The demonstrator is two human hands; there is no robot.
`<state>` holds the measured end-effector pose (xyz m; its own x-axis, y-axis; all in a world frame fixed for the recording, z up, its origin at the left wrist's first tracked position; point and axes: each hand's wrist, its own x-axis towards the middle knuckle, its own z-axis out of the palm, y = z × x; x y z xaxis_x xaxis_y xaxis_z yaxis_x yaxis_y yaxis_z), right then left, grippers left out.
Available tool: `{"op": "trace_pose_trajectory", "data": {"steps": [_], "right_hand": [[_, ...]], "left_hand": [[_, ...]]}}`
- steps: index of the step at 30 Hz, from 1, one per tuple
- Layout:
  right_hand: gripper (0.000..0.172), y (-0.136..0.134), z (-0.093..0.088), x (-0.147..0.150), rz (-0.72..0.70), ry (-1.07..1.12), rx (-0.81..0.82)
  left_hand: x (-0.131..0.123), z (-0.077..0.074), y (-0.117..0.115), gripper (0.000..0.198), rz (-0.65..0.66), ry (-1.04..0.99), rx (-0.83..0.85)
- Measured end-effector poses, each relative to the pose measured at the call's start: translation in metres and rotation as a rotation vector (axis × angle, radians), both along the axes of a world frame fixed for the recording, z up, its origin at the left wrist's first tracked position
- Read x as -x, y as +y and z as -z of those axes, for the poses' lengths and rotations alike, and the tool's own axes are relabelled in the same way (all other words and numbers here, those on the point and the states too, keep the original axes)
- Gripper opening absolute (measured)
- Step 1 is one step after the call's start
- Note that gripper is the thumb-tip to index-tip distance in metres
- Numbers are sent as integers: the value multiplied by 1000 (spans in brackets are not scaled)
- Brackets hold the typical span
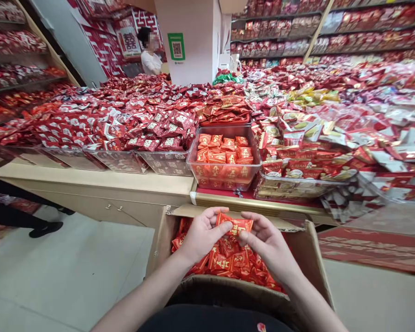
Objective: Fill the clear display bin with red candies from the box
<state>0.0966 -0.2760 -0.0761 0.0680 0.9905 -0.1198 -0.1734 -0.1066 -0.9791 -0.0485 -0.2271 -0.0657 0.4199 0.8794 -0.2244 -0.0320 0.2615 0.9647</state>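
Between the fingertips of my left hand (205, 235) and my right hand (269, 246) is a small red candy packet (240, 225) with gold characters. Both thumbs press on its front, one near each end, and the other fingers are partly hidden behind it. My hands are over an open cardboard box (307, 251) that holds many similar red packets (224, 263). Just beyond the box, on the display counter, stands a clear plastic bin (224, 177) with rows of the same kind of red packets inside.
Bins heaped with dark red packets (166, 133) line the counter (159, 182) to the left. To the right, another clear bin (297, 184) holds red and gold packets. A person (152, 60) is beside a white pillar (193, 46); someone's leg (17, 203) shows at left.
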Motion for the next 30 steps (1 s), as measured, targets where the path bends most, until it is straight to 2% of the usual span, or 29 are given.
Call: {"op": "trace_pose_trajectory", "data": {"steps": [2, 3, 11, 14, 17, 20, 23, 24, 27, 28, 30], "right_hand": [[19, 2, 0, 2, 17, 111, 27], [15, 4, 1, 2, 27, 149, 30], [15, 11, 11, 7, 123, 452, 73], [16, 7, 16, 10, 117, 460, 104], [17, 1, 23, 11, 109, 355, 114], [16, -4, 29, 9, 54, 303, 96], [22, -8, 32, 4, -18, 315, 126], [23, -8, 33, 2, -17, 293, 140], [26, -10, 44, -2, -8, 224, 183], [28, -10, 50, -2, -16, 226, 204], [32, -12, 62, -1, -4, 254, 244]], "left_hand": [[1, -1, 2, 43, -44, -28, 15], [1, -2, 2, 42, -65, -43, 29], [-3, -5, -1, 41, -239, -204, 155], [-3, 1, -8, 40, -187, -186, 87], [0, 4, -15, 40, -102, -39, 13], [5, -13, -8, 34, -46, 85, -72], [10, -54, 28, 36, -76, 129, -267], [11, -71, 47, 37, -110, 146, -379], [10, -114, 116, 33, -95, 314, -692], [6, -123, 138, 33, -87, 390, -771], [-6, -130, 175, 34, 9, 589, -845]]}}
